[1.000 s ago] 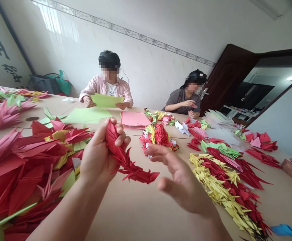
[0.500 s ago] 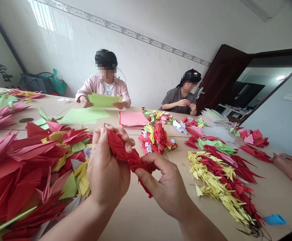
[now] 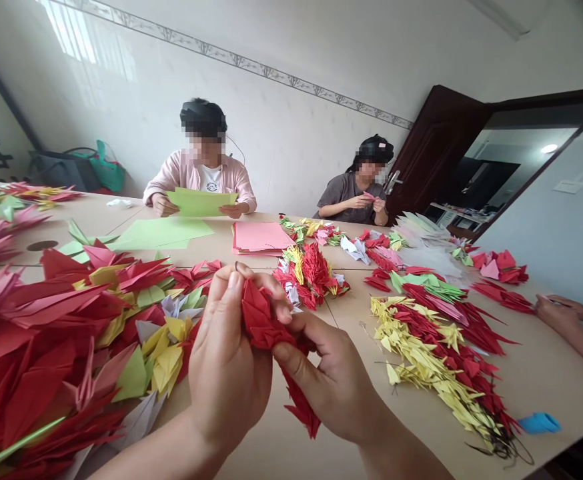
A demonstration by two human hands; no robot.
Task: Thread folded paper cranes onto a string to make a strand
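Both hands are closed around a string of red folded paper cranes (image 3: 261, 317), held up over the table's near middle. My left hand (image 3: 231, 360) grips its upper end, thumb raised, with a small dark loop showing at the fingertips. My right hand (image 3: 324, 373) pinches the string lower down between thumb and fingers. The tail of the string hangs below, beside my right palm. Left of my hands spreads a big heap of loose red, pink, yellow and green paper cranes (image 3: 56, 340). To the right lie yellow and red crane strings (image 3: 436, 373) with dark thread ends.
Across the table (image 3: 271, 453) one person (image 3: 201, 167) holds green sheets and another (image 3: 361, 180) handles a small pink piece. A pink paper stack (image 3: 264, 237), a mixed crane bundle (image 3: 316, 273) and a blue object (image 3: 540, 423) lie about. Another person's hands (image 3: 566, 313) rest at the right edge.
My hands have come closer together and shifted slightly right. The red crane string now bends more steeply, and more of its tail hangs down. The view has turned slightly.
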